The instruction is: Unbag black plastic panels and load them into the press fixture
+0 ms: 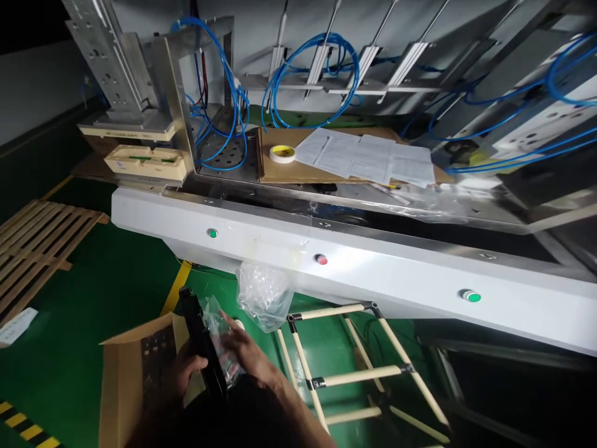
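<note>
Low in the picture, my left hand point(184, 368) is wrapped round a long black part point(201, 345) held upright over an open cardboard box point(122, 379). My right hand point(249, 354) lies against the other side of the part, fingers closed on a small clear plastic bag point(219, 336) that clings to it. What the bag contains is too small to make out.
A white machine frame point(373, 267) with green and red buttons crosses the view; a clear bag point(263, 295) hangs from its edge. On top lie papers point(368, 158), a tape roll point(282, 153), blue hoses. A pipe rack point(354, 373) stands right of my hands, a wooden pallet point(32, 242) at left.
</note>
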A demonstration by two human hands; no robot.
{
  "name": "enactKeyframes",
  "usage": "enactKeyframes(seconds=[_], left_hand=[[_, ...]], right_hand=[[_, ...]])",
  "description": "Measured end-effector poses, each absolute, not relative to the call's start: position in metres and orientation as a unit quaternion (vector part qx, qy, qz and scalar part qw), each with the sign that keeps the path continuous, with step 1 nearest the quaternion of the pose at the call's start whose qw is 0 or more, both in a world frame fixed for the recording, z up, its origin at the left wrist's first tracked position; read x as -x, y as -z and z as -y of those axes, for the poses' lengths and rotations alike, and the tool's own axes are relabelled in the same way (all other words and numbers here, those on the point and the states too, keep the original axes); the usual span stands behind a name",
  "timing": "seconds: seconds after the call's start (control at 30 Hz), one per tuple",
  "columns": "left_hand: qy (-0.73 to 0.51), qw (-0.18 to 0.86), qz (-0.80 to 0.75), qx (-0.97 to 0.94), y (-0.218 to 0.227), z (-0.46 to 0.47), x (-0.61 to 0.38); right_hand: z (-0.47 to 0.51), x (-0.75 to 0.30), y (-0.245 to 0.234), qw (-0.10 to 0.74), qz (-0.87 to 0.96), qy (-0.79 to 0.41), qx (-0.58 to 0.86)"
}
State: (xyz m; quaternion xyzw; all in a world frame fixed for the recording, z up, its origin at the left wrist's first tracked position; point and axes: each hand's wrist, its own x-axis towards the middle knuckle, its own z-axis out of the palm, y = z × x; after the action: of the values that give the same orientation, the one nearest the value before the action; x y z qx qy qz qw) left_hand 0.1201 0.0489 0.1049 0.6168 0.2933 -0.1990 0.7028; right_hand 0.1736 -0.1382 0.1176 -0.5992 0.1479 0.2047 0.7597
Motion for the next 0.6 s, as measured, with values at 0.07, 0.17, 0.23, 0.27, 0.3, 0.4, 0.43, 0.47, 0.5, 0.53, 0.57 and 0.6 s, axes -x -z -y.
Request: enactKeyframes(seconds=[0.07, 0.17, 0.23, 0.27, 0.3, 0.4, 0.43, 0.47, 0.5, 0.53, 0.57, 0.6], left_hand=[[0.176, 0.733, -0.278, -0.595, -0.12, -0.046, -0.141], [0.113, 0.793, -0.285, -0.527, -0.138, -0.045, -0.172], [0.101, 0.812, -0.299, -0.491, -0.144, -0.048, -0.189], [0.107, 0.815, -0.303, -0.483, -0.146, -0.05, -0.195], [0.115, 0.814, -0.304, -0.481, -0.146, -0.051, -0.201], [0.146, 0.806, -0.292, -0.494, -0.145, -0.052, -0.214], [0.152, 0.802, -0.287, -0.502, -0.145, -0.05, -0.217], [0.156, 0.798, -0.279, -0.511, -0.145, -0.047, -0.219], [0.16, 0.795, -0.271, -0.519, -0.146, -0.043, -0.221], [0.163, 0.792, -0.262, -0.526, -0.147, -0.039, -0.223], [0.166, 0.792, -0.252, -0.531, -0.149, -0.034, -0.225], [0.167, 0.793, -0.241, -0.535, -0.15, -0.03, -0.226]], right_hand=[[0.161, -0.189, -0.116, 0.778, -0.159, -0.212, 0.57], [0.199, -0.209, -0.106, 0.768, -0.234, -0.089, 0.59], [0.219, -0.221, -0.096, 0.743, -0.268, -0.014, 0.613], [0.225, -0.227, -0.092, 0.728, -0.274, 0.007, 0.628], [0.229, -0.232, -0.088, 0.711, -0.273, 0.016, 0.647], [0.226, -0.246, -0.078, 0.641, -0.243, 0.016, 0.728], [0.222, -0.252, -0.075, 0.613, -0.228, 0.009, 0.756], [0.219, -0.258, -0.072, 0.585, -0.215, -0.002, 0.782], [0.217, -0.264, -0.068, 0.556, -0.206, -0.019, 0.805], [0.215, -0.271, -0.064, 0.526, -0.203, -0.04, 0.825], [0.216, -0.279, -0.059, 0.494, -0.205, -0.065, 0.842], [0.217, -0.286, -0.055, 0.461, -0.21, -0.091, 0.857]])
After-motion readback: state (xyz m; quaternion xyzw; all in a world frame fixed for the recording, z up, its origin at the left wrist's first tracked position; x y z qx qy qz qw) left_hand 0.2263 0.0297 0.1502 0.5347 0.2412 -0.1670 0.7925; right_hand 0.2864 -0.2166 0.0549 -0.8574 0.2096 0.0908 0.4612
